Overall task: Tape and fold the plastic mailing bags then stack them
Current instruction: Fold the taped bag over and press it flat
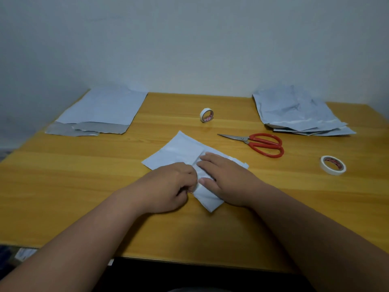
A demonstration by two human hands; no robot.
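A folded pale blue mailing bag (179, 151) lies askew at the middle of the wooden table (84, 186). My left hand (168, 184) has its fingers curled and pinches the bag's near edge. My right hand (227, 178) lies flat on the bag with straight fingers, pressing it down. One tape roll (206, 115) stands on edge behind the bag. A second tape roll (333, 165) lies flat at the right.
Red-handled scissors (261, 144) lie right of the bag, blades pointing left. A flat pile of mailing bags (101, 110) sits at the back left, a crumpled pile (299, 110) at the back right. A pale wall stands behind the table.
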